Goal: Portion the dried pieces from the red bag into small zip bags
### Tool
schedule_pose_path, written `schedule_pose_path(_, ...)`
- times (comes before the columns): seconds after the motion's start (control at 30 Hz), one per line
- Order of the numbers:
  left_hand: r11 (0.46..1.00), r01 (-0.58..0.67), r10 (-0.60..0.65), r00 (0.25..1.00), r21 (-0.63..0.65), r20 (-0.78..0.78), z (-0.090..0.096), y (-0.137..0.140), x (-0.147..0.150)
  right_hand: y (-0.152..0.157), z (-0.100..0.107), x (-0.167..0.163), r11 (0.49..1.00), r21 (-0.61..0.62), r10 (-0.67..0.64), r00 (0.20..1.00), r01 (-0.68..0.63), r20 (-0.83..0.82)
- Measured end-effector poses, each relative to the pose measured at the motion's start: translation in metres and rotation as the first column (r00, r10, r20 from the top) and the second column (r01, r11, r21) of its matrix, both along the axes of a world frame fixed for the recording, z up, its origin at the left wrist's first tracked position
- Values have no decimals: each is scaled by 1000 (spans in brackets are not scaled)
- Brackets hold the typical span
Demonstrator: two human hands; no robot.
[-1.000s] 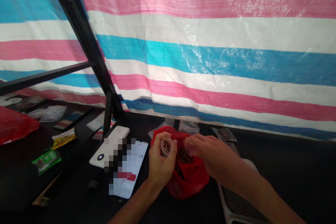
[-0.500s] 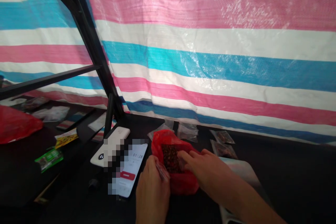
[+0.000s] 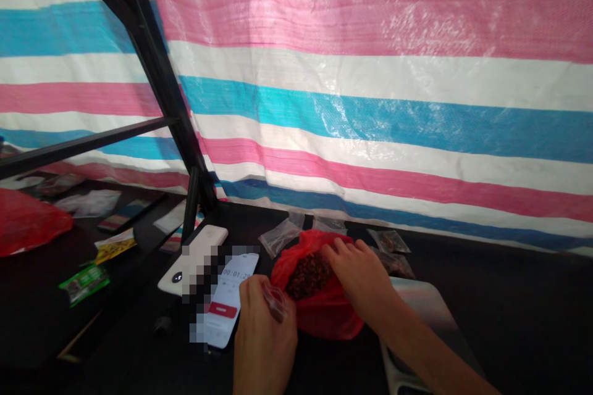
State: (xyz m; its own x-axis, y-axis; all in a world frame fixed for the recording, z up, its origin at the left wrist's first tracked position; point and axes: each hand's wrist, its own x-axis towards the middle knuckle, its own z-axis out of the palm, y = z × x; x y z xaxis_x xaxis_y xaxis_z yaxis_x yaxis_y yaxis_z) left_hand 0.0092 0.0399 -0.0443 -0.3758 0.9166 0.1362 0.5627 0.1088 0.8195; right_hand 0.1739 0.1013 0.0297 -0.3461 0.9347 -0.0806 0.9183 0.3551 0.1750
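My left hand [image 3: 263,342] is closed round a small clear plastic bag [image 3: 276,302], with its open top toward the red bag and something dark inside. Just right of it, a red plastic bag [image 3: 331,318] stands with its mouth spread, holding loose reddish-brown dried bits [image 3: 306,278]. My right hand [image 3: 364,274] lies over the far right rim of the red bag, its fingers curled onto the plastic. The fingertips are partly hidden at the edge of the dried bits. The red bag leans toward my left hand.
Left of my hands lie a phone [image 3: 231,302] with a running timer and a white power bank [image 3: 204,247]. Clear bags [image 3: 281,234] lie behind; filled packets [image 3: 391,241] and a silver scale [image 3: 426,302] are at right. A black metal frame [image 3: 157,74] rises at left.
My right hand has drawn back from among the dried bits to the bag's far right rim. The red bag has shifted and tilted left. My left hand still holds the small clear bag.
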Motion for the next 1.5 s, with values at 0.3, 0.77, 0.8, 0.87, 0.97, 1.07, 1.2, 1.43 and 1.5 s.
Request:
schedule_pose_path(0.3, 960, 278, -274, 955, -28, 111, 6, 51, 2, 12, -13, -2, 999, -16, 49, 992, -51, -115)
schedule_pose_path(0.77, 935, 107, -158, 979, 338, 127, -7, 55, 6, 13, -14, 7, 981, -190, -40, 927, -34, -372)
schedule_pose_path(0.8, 922, 94, -132, 988, 377, 77, -7, 53, 5, 13, -11, 11, 980, -195, -43, 917, -38, -396)
schedule_pose_path(0.87, 916, 113, -145, 988, 384, 56, -6, 51, 4, 12, -3, 18, 976, -209, -51, 881, -55, -470)
schedule_pose_path(0.97, 939, 192, -230, 967, 284, 106, -7, 50, 5, 7, 11, 22, 972, -218, -70, 790, -82, -609)
schedule_pose_path(1.07, 953, 236, -261, 958, 192, 116, -8, 48, 8, -1, 20, 17, 978, -173, -25, 757, -117, -653)
schedule_pose_path(1.2, 950, 268, -289, 949, 159, 129, -9, 44, 11, -9, 19, 5, 977, -67, 132, 822, -202, -555)
schedule_pose_path(1.43, 947, 259, -283, 952, 190, 114, -9, 39, 12, -15, 16, 0, 944, 111, 329, 849, -312, -412)
schedule_pose_path(1.5, 944, 260, -285, 952, 203, 108, -9, 39, 12, -15, 18, 1, 940, 136, 340, 848, -311, -408)
